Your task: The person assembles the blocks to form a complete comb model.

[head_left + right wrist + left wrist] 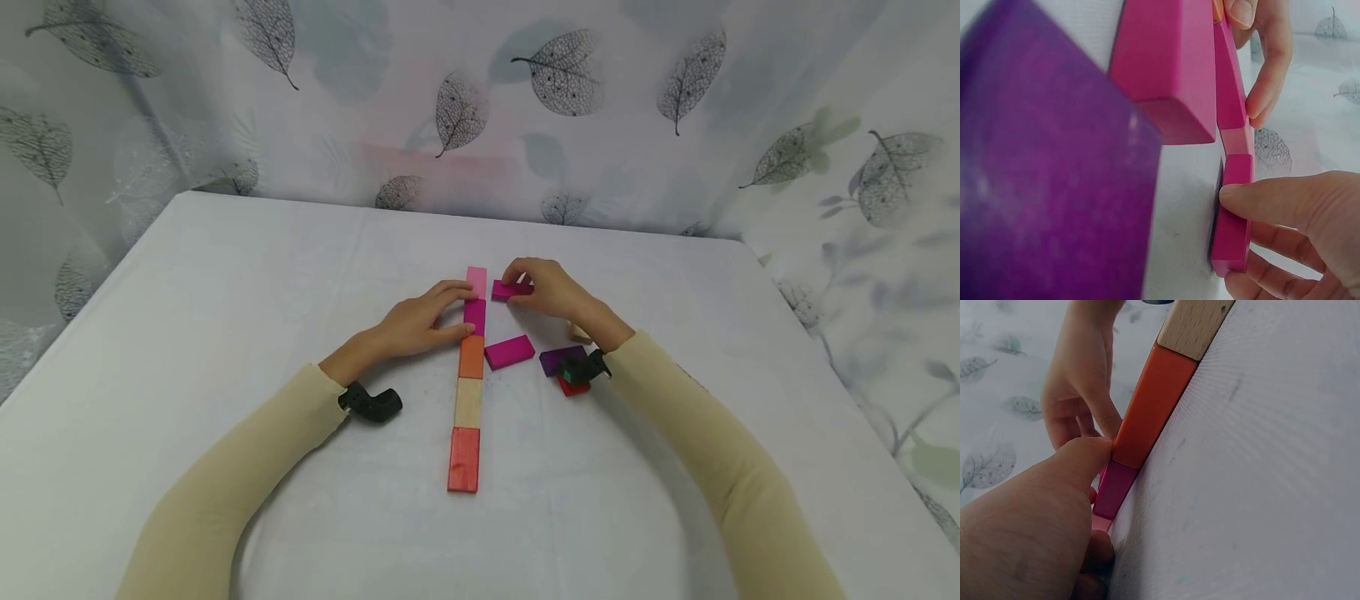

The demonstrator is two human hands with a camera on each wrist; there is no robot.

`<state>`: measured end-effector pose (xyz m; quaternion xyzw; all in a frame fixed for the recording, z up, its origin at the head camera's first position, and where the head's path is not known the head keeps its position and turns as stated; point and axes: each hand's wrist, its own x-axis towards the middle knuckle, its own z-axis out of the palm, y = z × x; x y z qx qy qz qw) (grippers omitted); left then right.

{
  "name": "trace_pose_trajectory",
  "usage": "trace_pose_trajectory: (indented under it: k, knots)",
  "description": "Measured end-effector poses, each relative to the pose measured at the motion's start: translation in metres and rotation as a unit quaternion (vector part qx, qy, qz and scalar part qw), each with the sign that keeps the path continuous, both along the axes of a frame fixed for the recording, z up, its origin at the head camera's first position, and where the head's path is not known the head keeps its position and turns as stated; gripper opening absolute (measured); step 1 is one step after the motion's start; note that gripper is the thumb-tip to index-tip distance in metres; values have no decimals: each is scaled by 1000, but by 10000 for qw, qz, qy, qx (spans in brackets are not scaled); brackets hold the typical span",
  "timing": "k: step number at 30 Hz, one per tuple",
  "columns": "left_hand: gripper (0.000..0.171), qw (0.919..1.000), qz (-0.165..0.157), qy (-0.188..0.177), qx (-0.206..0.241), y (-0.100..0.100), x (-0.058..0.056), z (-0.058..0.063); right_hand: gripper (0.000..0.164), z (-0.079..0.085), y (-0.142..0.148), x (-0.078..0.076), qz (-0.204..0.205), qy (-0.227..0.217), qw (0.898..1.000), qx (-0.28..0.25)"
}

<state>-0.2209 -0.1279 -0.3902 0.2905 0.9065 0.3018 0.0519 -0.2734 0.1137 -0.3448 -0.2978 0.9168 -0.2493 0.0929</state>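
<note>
A straight row of wooden blocks lies end to end on the table: light pink [477, 273], magenta [475, 310], orange [471, 358], plain wood [468, 403] and red [463, 460]. My left hand [420, 323] rests against the row's left side, fingers at the pink block, thumb where magenta meets orange [1157, 403]. Right of the row's far end, my right hand [553, 290] pinches another magenta block [1234, 244] between thumb and fingers. That block lies near the pink one, a small gap apart in the head view.
A loose magenta block [510, 352] lies slanted just right of the orange one. Beneath my right wrist are a purple block [553, 360], a red block [576, 388] and a plain wood block [580, 334]. The white table [300, 250] ends at a leaf-patterned curtain [337, 125].
</note>
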Motion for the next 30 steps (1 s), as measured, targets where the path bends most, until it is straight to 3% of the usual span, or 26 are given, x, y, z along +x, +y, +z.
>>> trace_pose_trajectory:
  k: [30]
  knots:
    - [58,10000,9,45,-15,0,-1,-3,32,0,-2,-8,-200,-228,9995,117]
